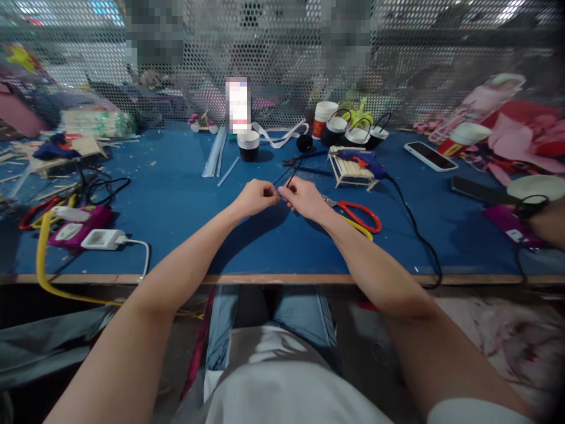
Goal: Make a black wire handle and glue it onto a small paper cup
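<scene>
My left hand (256, 197) and my right hand (303, 197) meet over the middle of the blue table, fingertips almost touching. Both are closed in a pinch on a thin black cord (290, 172), whose strands rise above the fingers; its ends are hard to make out. Just beyond lie pliers with dark blue handles (315, 171) and a black ball (304, 142). Scissors with red handles (359, 215) rest beside my right wrist, partly hidden by the forearm. A black-and-white paper cup (248, 144) stands behind my left hand.
A blue glue gun (366, 160) rests on a small wooden rack (348, 171), its cable running to the front edge. Cups with black handles (356, 136) stand behind. Translucent glue sticks (216, 153), a phone (430, 156) and a purple power strip (82, 227) lie around. Another person's hand (549, 224) is at right.
</scene>
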### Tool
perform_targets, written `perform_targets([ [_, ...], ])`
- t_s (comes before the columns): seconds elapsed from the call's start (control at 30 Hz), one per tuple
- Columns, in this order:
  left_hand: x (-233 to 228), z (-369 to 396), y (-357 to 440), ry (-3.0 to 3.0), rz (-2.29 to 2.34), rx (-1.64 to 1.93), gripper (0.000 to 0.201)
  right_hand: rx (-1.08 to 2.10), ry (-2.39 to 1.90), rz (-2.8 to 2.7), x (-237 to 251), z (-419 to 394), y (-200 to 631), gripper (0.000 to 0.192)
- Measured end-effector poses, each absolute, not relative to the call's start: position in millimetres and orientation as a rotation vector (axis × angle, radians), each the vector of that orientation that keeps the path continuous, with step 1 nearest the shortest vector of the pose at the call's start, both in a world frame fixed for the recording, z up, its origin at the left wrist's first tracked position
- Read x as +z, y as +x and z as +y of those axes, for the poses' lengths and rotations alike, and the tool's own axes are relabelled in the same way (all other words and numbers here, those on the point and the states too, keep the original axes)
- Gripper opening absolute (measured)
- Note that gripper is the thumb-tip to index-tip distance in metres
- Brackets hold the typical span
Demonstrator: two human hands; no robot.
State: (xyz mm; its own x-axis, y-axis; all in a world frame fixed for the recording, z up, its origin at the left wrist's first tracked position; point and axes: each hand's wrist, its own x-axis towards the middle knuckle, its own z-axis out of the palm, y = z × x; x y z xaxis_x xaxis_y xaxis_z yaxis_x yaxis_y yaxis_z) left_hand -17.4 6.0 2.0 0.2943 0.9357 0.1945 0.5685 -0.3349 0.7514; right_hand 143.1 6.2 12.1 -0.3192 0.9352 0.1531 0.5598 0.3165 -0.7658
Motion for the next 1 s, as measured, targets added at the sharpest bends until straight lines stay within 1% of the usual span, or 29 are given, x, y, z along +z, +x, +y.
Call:
perform_targets([
  [0.13,1.7,4.5,-15.7,1.928,1.271,0.871,0.019,0.866,-1.300,-1.950,12.8,5.6,143.6,0.021],
  [0.23,3.6,2.3,-16.7,1.841,1.204,0.882,0.022,0.989,-1.133,-1.930,11.4,7.0,146.0,0.016],
  [0.3,5.5,0.9,-17.4,1.803,1.172,0.880,0.022,1.018,-1.042,-1.940,9.8,8.4,147.9,0.012],
  [0.63,11.1,-0.1,-16.4,1.773,1.134,0.875,0.018,0.836,-1.228,-1.934,12.9,6.4,146.7,0.016],
  [1.0,10.5,-2.6,-12.9,1.782,1.148,0.896,0.018,0.854,-1.235,-1.871,14.6,5.4,146.6,0.018],
])
